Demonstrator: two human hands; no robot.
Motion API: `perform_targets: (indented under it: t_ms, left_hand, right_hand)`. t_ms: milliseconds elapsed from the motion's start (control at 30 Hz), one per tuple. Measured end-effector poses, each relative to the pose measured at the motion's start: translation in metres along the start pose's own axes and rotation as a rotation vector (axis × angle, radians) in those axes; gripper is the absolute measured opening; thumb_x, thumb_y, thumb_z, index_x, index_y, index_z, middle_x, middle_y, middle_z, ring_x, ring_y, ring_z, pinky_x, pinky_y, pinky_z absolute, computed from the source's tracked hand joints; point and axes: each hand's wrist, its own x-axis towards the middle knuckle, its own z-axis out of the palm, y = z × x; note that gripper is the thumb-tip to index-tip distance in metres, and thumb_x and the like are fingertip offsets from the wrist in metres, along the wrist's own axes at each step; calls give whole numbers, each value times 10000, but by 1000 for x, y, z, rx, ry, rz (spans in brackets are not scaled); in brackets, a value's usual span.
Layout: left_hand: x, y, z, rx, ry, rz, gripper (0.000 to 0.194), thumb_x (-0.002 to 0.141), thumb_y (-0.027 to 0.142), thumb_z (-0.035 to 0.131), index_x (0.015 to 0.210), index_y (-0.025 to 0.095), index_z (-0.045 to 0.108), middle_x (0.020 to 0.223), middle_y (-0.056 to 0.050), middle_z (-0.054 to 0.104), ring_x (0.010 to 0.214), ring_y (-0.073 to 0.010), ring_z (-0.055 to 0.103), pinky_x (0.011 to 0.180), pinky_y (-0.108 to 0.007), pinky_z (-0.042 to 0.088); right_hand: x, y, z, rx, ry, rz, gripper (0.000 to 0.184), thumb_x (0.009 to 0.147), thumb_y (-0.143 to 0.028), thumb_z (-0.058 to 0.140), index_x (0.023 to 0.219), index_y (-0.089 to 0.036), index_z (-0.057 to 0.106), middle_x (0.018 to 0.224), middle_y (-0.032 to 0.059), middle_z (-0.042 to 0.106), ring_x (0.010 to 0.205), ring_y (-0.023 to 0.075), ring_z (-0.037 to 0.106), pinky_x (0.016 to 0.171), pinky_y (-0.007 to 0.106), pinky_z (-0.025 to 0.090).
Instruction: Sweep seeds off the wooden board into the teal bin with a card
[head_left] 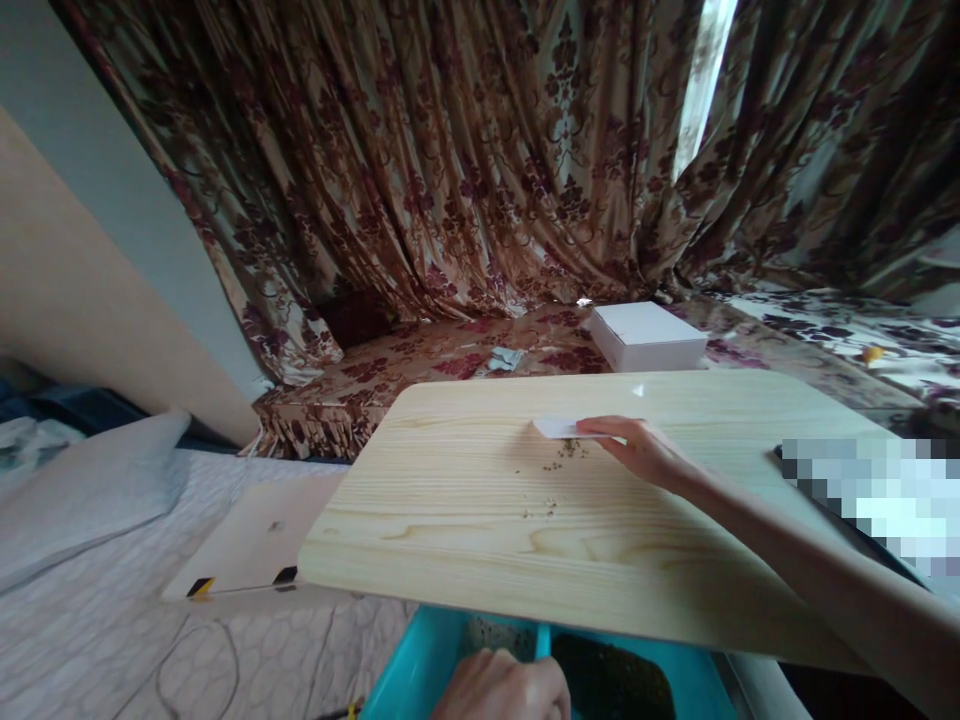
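My right hand (630, 445) reaches over the light wood-grain tabletop (420, 460) and pinches a thin white card (556, 428). The card's lower edge is close to a scatter of small brown crumbs (574, 448); further crumbs lie nearer the front edge. Below that edge, my left hand (504, 686) is closed in a fist over a turquoise bin (401, 665). Anything inside this fist is hidden. The bin has a divider, with small specks in its left compartment and a dark mass (611, 678) in its right one.
A screen device (862, 510), partly blurred, is at the table's right. Behind stands a white box (649, 335) near a crumpled pale cloth (505, 358). On the bed at left are a flat cardboard box (255, 530), a pillow (97, 490) and a cable (236, 665). Patterned curtains (450, 150) hang behind.
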Motion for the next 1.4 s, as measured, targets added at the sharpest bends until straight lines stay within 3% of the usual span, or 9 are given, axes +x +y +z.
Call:
perform_targets:
  t_ms: [167,667,1167,1400]
  left_hand:
    - [-4,16,-7,38,-16,-76,366,871,195,402,1067,218,711,1063,-85,699,1044,-266,607,911,-339,429]
    - [-21,28,7,-43,161,34,323,901,264,363,956,238,680,1018,-46,690,1012,-230,588,927,-341,410]
    - [-28,36,9,-3,147,86,344,892,255,355,960,234,692,1026,-39,709,1014,-238,594,933,-348,412]
    - [-28,38,10,-21,147,115,338,882,247,371,958,232,700,1024,-36,715,1006,-231,604,930,-332,414]
  right_hand:
    - [-25,-32,-5,13,42,-38,360,880,-117,484,1091,-254,741,1140,33,748,1061,200,692,950,365,544]
    - [-77,-98,-13,31,76,-65,373,890,-112,459,1082,-258,743,1090,43,763,1048,201,696,923,384,563]
    - [-110,-132,-20,63,81,-55,363,886,-133,491,1104,-285,738,1110,45,757,1062,223,691,953,435,552]
    - [-112,-133,-38,80,191,49,351,927,-188,461,1149,-265,722,1129,48,751,1037,216,704,916,357,571]
